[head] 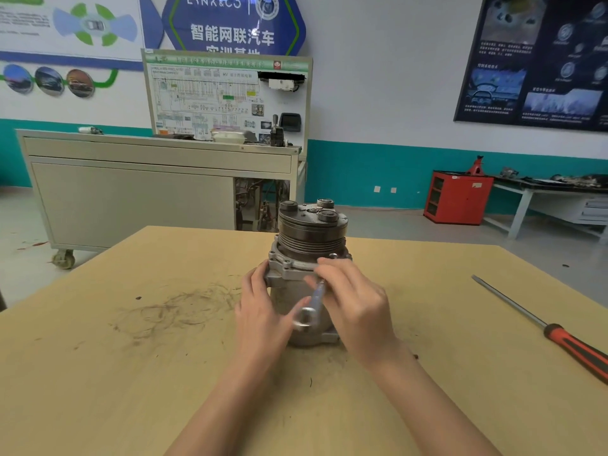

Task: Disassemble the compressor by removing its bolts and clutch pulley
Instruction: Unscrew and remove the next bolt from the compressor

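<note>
Closest to me are the two bare forearms coming in over the counter (131,357). The left hand (263,311) is wrapped round the left side of the compressor (288,273), fingers up on the flange ear, steadying it. The right hand (357,307) has its fingers curled round a wrench (314,299).

The wrench is motion-blurred. Its long axis runs from the ring end, down low just beside the left hand, up and to the right to the flange under the clutch pulley (309,240). The working tip is hidden under the right fingers, so I can't tell if it's actually seated on a bolt.

The compressor stands upright in the middle of the counter, pulley end up and pulley on. The bolts sit just in front of and below the right hand's knuckles. My guess is we're on the bolt step, with the pulley to come.

Off to the right, well apart, a screwdriver (566,337) lies with its handle toward the near-right edge and its shaft pointing away and left. The right hand is the nearer one for that.

Further back there's a grey cart (131,199) with an open bay at its right end showing wiring. By the far wall is a red cabinet (460,202) with shelf openings, too far off to tell what's in them.
</note>
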`<state>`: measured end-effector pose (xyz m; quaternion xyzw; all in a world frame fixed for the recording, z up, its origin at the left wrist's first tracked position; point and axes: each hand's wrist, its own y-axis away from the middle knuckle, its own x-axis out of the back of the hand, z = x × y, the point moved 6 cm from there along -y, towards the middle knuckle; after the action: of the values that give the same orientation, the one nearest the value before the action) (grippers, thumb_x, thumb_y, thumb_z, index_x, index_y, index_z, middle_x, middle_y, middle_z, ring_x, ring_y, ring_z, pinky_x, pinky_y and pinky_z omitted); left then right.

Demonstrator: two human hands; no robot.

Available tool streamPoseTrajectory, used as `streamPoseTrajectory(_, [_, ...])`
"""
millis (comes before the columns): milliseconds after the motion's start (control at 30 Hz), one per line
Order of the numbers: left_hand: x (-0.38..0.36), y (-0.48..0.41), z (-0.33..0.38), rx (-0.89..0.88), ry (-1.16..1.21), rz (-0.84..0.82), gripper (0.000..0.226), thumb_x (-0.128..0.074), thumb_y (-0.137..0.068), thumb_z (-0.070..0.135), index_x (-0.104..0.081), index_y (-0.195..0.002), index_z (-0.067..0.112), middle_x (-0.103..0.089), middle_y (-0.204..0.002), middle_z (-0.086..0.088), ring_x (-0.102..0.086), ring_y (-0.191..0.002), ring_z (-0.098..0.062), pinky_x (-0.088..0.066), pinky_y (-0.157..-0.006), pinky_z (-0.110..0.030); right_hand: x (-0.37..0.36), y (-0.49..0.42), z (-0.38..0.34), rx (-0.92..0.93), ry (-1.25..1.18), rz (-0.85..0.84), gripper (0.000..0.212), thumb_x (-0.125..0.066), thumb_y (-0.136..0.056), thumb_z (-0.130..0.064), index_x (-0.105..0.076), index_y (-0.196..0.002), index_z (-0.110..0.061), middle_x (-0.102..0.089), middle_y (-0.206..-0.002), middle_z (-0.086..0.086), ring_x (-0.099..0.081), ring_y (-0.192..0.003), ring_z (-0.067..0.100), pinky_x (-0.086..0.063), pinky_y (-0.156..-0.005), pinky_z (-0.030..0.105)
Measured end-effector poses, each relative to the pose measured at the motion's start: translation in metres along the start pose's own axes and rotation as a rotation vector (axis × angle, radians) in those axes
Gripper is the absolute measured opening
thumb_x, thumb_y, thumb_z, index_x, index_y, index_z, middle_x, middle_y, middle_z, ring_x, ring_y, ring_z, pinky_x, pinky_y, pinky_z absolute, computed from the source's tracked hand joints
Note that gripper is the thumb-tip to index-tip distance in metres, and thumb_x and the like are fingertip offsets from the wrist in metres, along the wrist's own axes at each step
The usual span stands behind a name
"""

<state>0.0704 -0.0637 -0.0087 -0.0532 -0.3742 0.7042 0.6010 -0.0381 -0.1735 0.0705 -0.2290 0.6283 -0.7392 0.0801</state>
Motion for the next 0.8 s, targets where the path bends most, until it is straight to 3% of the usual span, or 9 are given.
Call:
streamPoseTrajectory(33, [0.000,0.000,0.000,0.002,-0.008,-0.001,0.089,-0.078,-0.072,0.043,-0.033,-0.143,0.015,-0.040,-0.136,-0.001,-0.048,-0.121,-0.021,-0.042,-0.098,-0.049,0.004,0.006,0.012,-0.142,-0.164,0.042,0.014,-0.060,-0.088,-0.012,-0.069,-0.088,-0.002,-0.070,-0.091,0.006,-0.068,-0.083,0.015,-0.056,-0.074,0.024])
streamPoseTrajectory(100, [0.002,0.000,0.001,0.006,-0.016,0.000,0.090,-0.077,-0.071,0.047,-0.034,-0.143,0.016,-0.040,-0.137,0.000,-0.047,-0.122,-0.020,-0.040,-0.100,-0.049,0.007,0.019,0.046,-0.591,-0.651,0.154,0.017,-0.048,-0.094,-0.010,-0.064,-0.093,-0.010,-0.071,-0.096,0.002,-0.069,-0.087,0.017,-0.055,-0.077,0.025])
streamPoseTrajectory(200, [0.002,0.000,0.002,0.001,-0.014,-0.001,0.090,-0.076,-0.071,0.049,-0.033,-0.143,0.015,-0.039,-0.138,0.001,-0.046,-0.123,-0.019,-0.039,-0.102,-0.049,-0.016,0.031,0.092,-1.191,-1.355,0.254,0.020,-0.035,-0.099,-0.004,-0.052,-0.090,-0.007,-0.071,-0.090,0.018,-0.070,-0.078,0.028,-0.057,-0.066,0.028])
streamPoseTrajectory(267, [0.002,0.000,0.001,0.007,-0.009,-0.004,0.089,-0.077,-0.072,0.047,-0.033,-0.143,0.015,-0.039,-0.137,0.001,-0.045,-0.122,-0.018,-0.039,-0.102,-0.050,-0.031,0.028,0.109,-1.380,-1.519,0.182,0.020,-0.035,-0.099,-0.006,-0.052,-0.087,-0.007,-0.071,-0.086,0.021,-0.070,-0.074,0.026,-0.057,-0.062,0.026])
streamPoseTrajectory(333, [0.003,0.000,0.001,0.006,-0.008,0.002,0.089,-0.077,-0.071,0.048,-0.034,-0.142,0.015,-0.040,-0.136,0.002,-0.046,-0.121,-0.018,-0.040,-0.102,-0.048,-0.042,0.022,0.117,-1.420,-1.553,0.097,0.023,-0.037,-0.099,-0.011,-0.053,-0.086,-0.005,-0.071,-0.084,0.021,-0.070,-0.073,0.024,-0.056,-0.060,0.025])
streamPoseTrajectory(433, [0.003,0.000,0.001,-0.005,-0.017,0.007,0.089,-0.077,-0.071,0.048,-0.034,-0.142,0.016,-0.040,-0.135,0.002,-0.046,-0.121,-0.017,-0.040,-0.101,-0.046,-0.043,0.015,0.121,-1.384,-1.487,0.062,0.029,-0.037,-0.100,-0.018,-0.055,-0.083,-0.003,-0.071,-0.082,0.020,-0.071,-0.071,0.024,-0.056,-0.059,0.025])
streamPoseTrajectory(533, [0.002,-0.001,0.000,-0.004,-0.019,0.005,0.088,-0.077,-0.071,0.048,-0.034,-0.142,0.016,-0.040,-0.136,0.002,-0.046,-0.121,-0.017,-0.040,-0.102,-0.047,-0.024,0.001,0.114,-1.206,-1.198,0.049,0.031,-0.038,-0.100,-0.021,-0.058,-0.084,-0.003,-0.072,-0.081,0.018,-0.071,-0.073,0.027,-0.057,-0.060,0.025])
streamPoseTrajectory(667, [0.002,-0.001,0.000,0.001,-0.019,-0.003,0.089,-0.076,-0.071,0.049,-0.034,-0.142,0.017,-0.040,-0.136,0.002,-0.046,-0.121,-0.017,-0.038,-0.103,-0.047,0.021,-0.029,0.079,-0.683,-0.576,0.083,0.029,-0.048,-0.095,-0.029,-0.061,-0.080,-0.008,-0.072,-0.072,0.004,-0.071,-0.065,0.015,-0.056,-0.058,0.021])
streamPoseTrajectory(800, [0.002,-0.001,0.001,0.001,-0.027,-0.006,0.089,-0.076,-0.072,0.048,-0.033,-0.143,0.016,-0.039,-0.136,0.002,-0.045,-0.122,-0.017,-0.036,-0.104,-0.046,0.031,-0.051,0.029,-0.114,0.010,0.031,0.033,-0.057,-0.087,-0.026,-0.065,-0.073,0.002,-0.064,-0.059,0.008,-0.062,-0.047,0.017,-0.050,-0.043,0.026])
